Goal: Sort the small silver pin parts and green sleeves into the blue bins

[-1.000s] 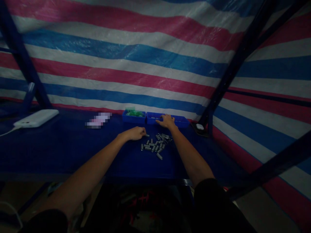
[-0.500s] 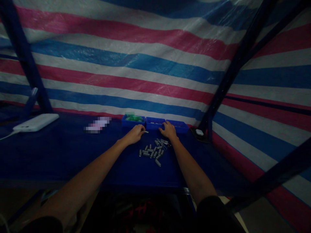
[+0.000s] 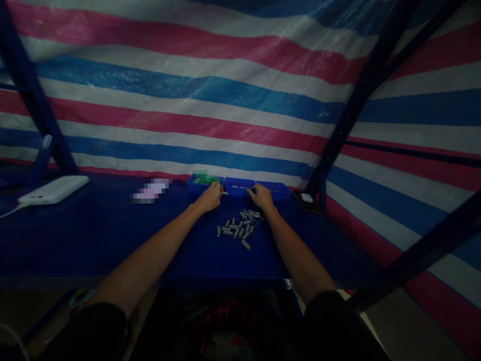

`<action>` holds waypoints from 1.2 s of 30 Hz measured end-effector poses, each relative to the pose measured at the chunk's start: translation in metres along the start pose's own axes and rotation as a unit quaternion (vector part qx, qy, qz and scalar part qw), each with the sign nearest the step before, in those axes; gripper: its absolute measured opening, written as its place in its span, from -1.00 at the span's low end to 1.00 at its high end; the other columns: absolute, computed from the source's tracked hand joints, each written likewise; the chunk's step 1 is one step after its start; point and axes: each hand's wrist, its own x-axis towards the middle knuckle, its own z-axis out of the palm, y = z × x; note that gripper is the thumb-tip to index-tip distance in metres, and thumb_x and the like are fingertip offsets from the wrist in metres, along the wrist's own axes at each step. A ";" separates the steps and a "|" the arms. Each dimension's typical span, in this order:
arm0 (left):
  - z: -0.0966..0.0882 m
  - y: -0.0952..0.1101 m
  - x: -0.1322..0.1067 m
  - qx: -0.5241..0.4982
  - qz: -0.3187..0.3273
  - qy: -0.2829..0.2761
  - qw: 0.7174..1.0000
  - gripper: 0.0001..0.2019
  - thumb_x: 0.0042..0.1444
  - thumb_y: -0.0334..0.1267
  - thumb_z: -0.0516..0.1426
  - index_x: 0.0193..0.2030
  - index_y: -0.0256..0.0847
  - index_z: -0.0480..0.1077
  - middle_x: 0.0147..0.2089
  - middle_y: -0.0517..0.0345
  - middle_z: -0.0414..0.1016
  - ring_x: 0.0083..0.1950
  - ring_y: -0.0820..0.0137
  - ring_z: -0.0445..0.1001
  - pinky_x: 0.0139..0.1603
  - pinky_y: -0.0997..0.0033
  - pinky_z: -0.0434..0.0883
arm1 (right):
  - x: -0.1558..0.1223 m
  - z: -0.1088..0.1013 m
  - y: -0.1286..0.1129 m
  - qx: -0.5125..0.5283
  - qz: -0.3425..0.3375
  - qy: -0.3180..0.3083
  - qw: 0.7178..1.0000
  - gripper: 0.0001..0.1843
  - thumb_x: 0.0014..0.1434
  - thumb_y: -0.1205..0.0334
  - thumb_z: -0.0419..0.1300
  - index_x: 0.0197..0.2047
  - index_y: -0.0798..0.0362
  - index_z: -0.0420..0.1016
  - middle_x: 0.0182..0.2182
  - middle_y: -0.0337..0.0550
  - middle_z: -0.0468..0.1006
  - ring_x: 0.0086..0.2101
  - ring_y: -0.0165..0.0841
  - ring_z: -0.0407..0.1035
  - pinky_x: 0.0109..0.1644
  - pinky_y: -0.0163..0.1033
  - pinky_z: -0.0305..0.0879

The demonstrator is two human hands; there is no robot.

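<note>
My left hand is closed in a pinch on a small silver cylinder, its tip pointing right toward the middle blue tray. My right hand is curled at the front of the same row of trays; whether its fingers hold anything is hidden. Between and just below my hands lies a pile of several small silver cylinders and a bunch of thin metal pins on the blue table. The left blue tray holds green parts.
A white power bank with a cable lies at the table's far left. A pale blurred item sits left of the trays. A small white round object rests by a dark steel post. A striped tarp hangs behind.
My left hand has carried the silver cylinder up from the pile toward the trays. My right hand has drawn back from inside the tray to its front edge.
</note>
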 end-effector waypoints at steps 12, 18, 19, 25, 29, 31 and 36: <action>-0.011 -0.003 -0.015 -0.038 0.003 0.007 0.999 -0.90 0.09 -0.35 -0.04 -0.25 -0.25 0.23 -0.19 0.03 0.22 -0.10 0.29 0.27 -0.01 0.24 0.26 | -0.024 -0.021 -0.012 0.060 0.060 -0.004 0.996 -0.65 0.15 0.00 0.03 -0.18 0.07 0.45 -0.18 -0.05 0.50 -0.14 -0.26 0.36 -0.07 -0.25 0.19; -0.027 0.011 -0.014 -0.050 0.005 0.080 0.996 -0.88 0.11 -0.34 -0.07 -0.23 -0.27 0.21 -0.18 0.01 0.24 -0.12 0.30 0.28 -0.03 0.27 0.25 | -0.027 -0.037 -0.034 0.129 0.000 0.108 0.986 -0.64 0.18 0.11 -0.01 -0.05 0.13 0.33 -0.16 -0.06 0.48 -0.12 -0.29 0.32 -0.01 -0.27 0.15; -0.029 0.016 -0.015 -0.064 0.003 0.074 0.995 -0.88 0.13 -0.33 -0.09 -0.23 -0.27 0.21 -0.22 0.03 0.27 -0.16 0.31 0.29 -0.06 0.28 0.25 | -0.028 -0.039 -0.041 0.149 -0.037 0.101 0.983 -0.63 0.17 0.12 0.00 -0.01 0.13 0.30 -0.19 -0.08 0.48 -0.14 -0.31 0.33 -0.02 -0.28 0.16; -0.029 0.041 -0.020 -0.104 0.012 0.024 0.994 -0.83 0.19 -0.27 -0.16 -0.24 -0.26 0.19 -0.30 0.05 0.32 -0.26 0.34 0.32 -0.20 0.33 0.26 | -0.037 -0.040 -0.075 0.182 -0.179 0.014 0.967 -0.72 0.14 0.26 0.03 -0.07 0.07 0.33 -0.23 -0.16 0.48 -0.20 -0.37 0.34 -0.08 -0.31 0.18; -0.026 0.043 -0.021 -0.111 0.010 0.012 0.994 -0.80 0.20 -0.24 -0.16 -0.20 -0.25 0.20 -0.27 0.04 0.36 -0.25 0.34 0.35 -0.20 0.35 0.26 | -0.039 -0.037 -0.075 0.153 -0.162 0.022 0.974 -0.75 0.18 0.24 -0.01 -0.10 0.06 0.36 -0.24 -0.15 0.48 -0.20 -0.36 0.32 -0.08 -0.31 0.17; -0.026 0.043 -0.021 -0.115 0.010 0.014 0.993 -0.77 0.21 -0.20 -0.16 -0.16 -0.26 0.21 -0.26 0.03 0.38 -0.24 0.34 0.36 -0.20 0.35 0.26 | -0.035 -0.038 -0.070 0.139 -0.161 0.041 0.976 -0.73 0.21 0.18 -0.04 -0.09 0.06 0.36 -0.22 -0.15 0.48 -0.19 -0.36 0.32 -0.07 -0.31 0.16; -0.024 0.039 -0.021 -0.084 -0.002 -0.055 0.995 -0.71 0.16 -0.13 -0.10 -0.12 -0.27 0.27 -0.31 0.05 0.44 -0.31 0.34 0.39 -0.26 0.38 0.26 | -0.012 -0.037 -0.049 0.056 -0.043 0.081 0.994 -0.65 0.23 0.11 -0.07 -0.02 0.08 0.34 -0.13 -0.04 0.43 -0.11 -0.27 0.25 -0.01 -0.23 0.10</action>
